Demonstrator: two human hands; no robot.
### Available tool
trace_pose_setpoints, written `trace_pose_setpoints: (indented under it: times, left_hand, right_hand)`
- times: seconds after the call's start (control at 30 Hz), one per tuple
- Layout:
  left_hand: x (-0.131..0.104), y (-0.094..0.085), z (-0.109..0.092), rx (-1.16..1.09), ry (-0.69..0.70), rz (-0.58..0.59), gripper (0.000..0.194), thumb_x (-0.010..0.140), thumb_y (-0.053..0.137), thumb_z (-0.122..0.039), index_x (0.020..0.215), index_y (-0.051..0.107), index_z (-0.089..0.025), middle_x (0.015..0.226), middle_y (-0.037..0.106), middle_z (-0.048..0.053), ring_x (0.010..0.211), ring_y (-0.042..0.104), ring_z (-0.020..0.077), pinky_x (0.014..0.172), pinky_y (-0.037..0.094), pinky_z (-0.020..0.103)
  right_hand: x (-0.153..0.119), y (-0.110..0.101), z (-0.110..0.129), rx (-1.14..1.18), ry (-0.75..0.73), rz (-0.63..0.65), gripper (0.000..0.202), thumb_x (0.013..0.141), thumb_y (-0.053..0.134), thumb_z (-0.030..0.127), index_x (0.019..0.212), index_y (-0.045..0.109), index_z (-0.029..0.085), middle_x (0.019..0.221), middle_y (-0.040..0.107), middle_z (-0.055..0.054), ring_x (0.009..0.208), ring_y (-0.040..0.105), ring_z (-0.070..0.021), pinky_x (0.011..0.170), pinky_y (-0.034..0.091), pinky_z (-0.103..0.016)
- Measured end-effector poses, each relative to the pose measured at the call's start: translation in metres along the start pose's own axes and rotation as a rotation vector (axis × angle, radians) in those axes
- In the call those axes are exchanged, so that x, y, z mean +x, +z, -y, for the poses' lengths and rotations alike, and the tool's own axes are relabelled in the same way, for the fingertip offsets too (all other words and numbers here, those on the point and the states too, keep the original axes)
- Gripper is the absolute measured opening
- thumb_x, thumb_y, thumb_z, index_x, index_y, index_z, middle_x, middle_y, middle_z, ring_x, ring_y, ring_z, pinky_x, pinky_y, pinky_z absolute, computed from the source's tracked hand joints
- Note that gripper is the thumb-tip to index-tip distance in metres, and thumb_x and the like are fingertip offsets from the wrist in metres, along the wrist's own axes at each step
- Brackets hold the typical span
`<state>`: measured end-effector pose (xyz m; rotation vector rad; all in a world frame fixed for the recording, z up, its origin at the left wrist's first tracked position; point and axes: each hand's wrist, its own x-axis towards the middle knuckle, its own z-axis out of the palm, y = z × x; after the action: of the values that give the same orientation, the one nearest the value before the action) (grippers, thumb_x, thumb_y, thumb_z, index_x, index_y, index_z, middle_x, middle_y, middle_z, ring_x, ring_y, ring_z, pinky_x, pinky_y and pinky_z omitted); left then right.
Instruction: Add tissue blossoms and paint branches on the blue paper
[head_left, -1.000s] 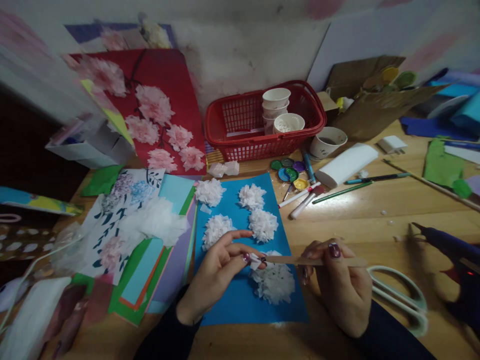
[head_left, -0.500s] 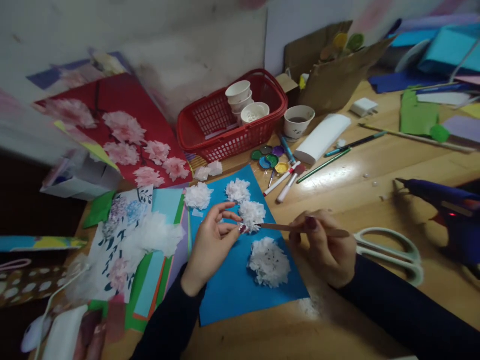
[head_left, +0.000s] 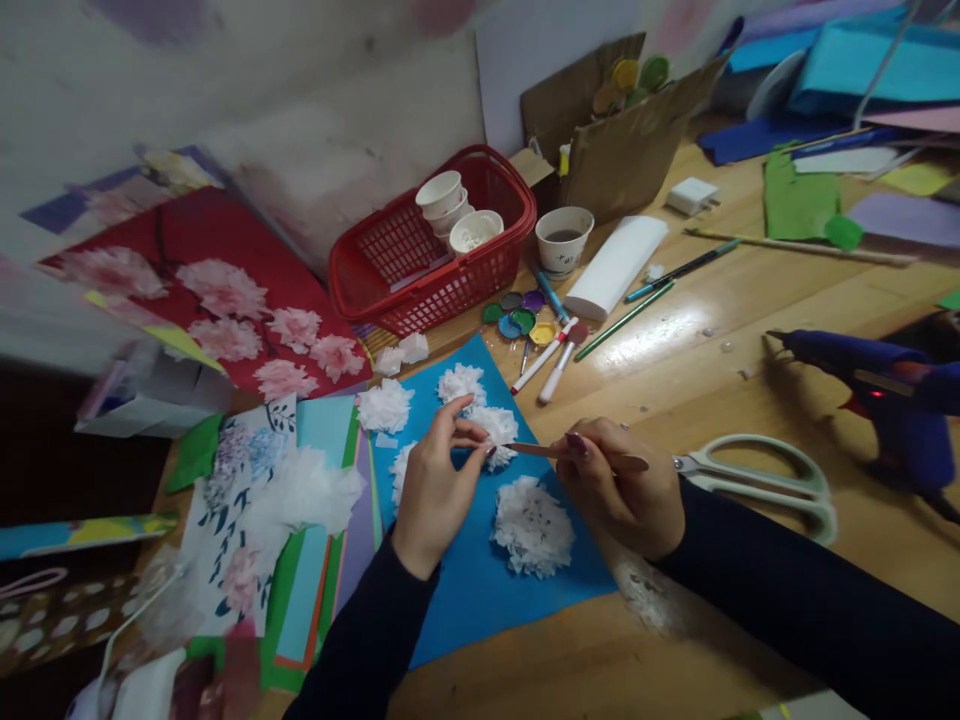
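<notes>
My left hand (head_left: pixel 442 475) is at the edge of a white paper flower (head_left: pixel 501 430), its thumb and fingers closed on the petals. A slim brown paintbrush (head_left: pixel 536 452) is gripped in my right hand (head_left: pixel 626 485), its dark tip at that same flower. Below it lies a larger white flower (head_left: pixel 534 525) with dark specks on its middle. Further white flowers sit at the top (head_left: pixel 460 385) and left (head_left: pixel 385 405) of the blue sheet (head_left: pixel 480 620); another is partly hidden behind my left hand.
Behind stand a red basket (head_left: pixel 431 305) with paper cups and a cup of dark liquid (head_left: pixel 564 240). Paint pots (head_left: pixel 517 322) and markers lie in front. Scissors (head_left: pixel 757 480) and a lit glue gun (head_left: pixel 862 375) are at right. Another person's hand (head_left: pixel 199 695) shows at lower left.
The view has shifted, so most things sit further left in it. My hands stay at the same flower, the brush tip still against it.
</notes>
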<state>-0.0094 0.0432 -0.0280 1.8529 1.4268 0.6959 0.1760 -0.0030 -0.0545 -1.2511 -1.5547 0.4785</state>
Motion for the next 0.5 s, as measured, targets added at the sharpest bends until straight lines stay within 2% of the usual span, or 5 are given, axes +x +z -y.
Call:
trace_pose_setpoints:
  times: [0.27,0.5]
  left_hand:
    - [0.0007,-0.0016,0.0006,0.132,0.072,0.027,0.055,0.084,0.055,-0.009,0.135,0.039,-0.022,0.089,0.068,-0.001,0.089,0.065,0.0149,0.086,0.05,0.033]
    - [0.001,0.0002,0.002,0.184,0.095,0.025,0.052,0.087,0.053,-0.012,0.136,0.038,-0.021,0.091,0.069,0.0,0.092,0.064,0.0166,0.09,0.048,0.036]
  right_hand:
    - [-0.0014,0.0024,0.0,-0.002,-0.017,0.01,0.026,0.097,0.042,0.026,0.076,0.057,0.019,0.058,0.06,-0.001,0.047,0.055,-0.011,0.046,0.041,-0.025]
    - [0.0003,0.0033,-0.0015,-0.044,-0.072,0.056,0.024,0.097,0.041,0.023,0.077,0.054,0.019,0.057,0.059,0.0,0.044,0.052,-0.0096,0.045,0.04,-0.024]
